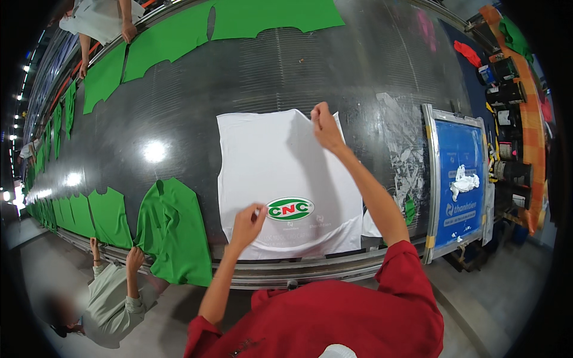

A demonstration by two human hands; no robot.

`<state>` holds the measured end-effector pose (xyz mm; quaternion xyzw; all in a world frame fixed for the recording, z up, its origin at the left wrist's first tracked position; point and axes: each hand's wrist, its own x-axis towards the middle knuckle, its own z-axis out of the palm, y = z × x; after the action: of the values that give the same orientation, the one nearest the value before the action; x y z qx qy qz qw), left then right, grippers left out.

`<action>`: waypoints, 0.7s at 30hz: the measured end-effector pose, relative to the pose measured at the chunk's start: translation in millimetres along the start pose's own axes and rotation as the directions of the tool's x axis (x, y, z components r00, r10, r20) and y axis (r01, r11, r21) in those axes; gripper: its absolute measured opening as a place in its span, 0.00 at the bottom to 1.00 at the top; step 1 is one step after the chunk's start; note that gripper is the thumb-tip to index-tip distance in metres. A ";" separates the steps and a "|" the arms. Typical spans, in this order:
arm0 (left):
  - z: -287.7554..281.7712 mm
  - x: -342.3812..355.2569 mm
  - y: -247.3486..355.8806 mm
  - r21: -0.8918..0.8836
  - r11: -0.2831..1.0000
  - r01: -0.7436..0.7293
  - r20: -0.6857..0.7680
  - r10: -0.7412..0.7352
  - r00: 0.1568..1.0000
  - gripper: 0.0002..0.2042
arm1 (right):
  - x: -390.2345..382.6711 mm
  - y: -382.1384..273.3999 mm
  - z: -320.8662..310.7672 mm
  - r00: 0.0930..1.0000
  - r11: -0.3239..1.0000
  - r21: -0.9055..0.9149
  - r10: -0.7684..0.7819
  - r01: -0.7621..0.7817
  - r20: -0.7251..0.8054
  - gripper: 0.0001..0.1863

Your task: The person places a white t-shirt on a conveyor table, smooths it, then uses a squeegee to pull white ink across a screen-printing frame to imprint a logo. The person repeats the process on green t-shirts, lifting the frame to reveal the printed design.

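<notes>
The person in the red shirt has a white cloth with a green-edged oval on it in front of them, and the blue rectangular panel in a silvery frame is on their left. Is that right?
Not quite: the blue rectangular panel in a silvery frame is on the person's right, as the head view shows.

Green fabric panels (167, 43) line the far and near-left edges of a long black table (250, 71), with a co-worker in a pale shirt (112, 307) at near left, and, at right, a blue framed printing screen (444, 179) bearing crumpled white material (464, 182), dark tubs (506, 93) and orange checked cloth (533, 137).
</notes>
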<state>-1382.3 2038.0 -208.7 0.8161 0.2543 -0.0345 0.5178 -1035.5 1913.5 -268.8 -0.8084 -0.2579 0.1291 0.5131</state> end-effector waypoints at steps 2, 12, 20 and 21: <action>-2.9 56.6 2.1 0.016 0.991 -0.130 -0.062 0.131 0.989 0.07 | -20.9 -24.4 19.7 0.996 0.990 0.113 0.083 -0.080 -0.025 0.07; -61.5 224.0 7.6 0.680 0.513 -0.525 0.198 0.561 0.804 0.26 | -185.6 -131.5 -89.4 0.783 0.724 0.329 0.467 -0.606 0.412 0.09; -62.4 247.7 11.5 0.501 0.600 -0.623 0.249 0.590 0.768 0.02 | -53.4 -139.2 -47.0 0.886 0.935 -0.296 0.299 -0.197 0.354 0.26; -62.2 249.5 12.7 0.498 0.584 -0.641 0.255 0.609 0.752 0.04 | -45.3 -122.0 -37.3 0.927 0.929 -0.367 0.181 -0.052 0.327 0.24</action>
<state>-1172.8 2182.1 -249.3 0.9650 -0.0852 0.0542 0.2421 -1090.3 1901.7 -145.6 -0.8644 -0.3159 0.2554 0.2962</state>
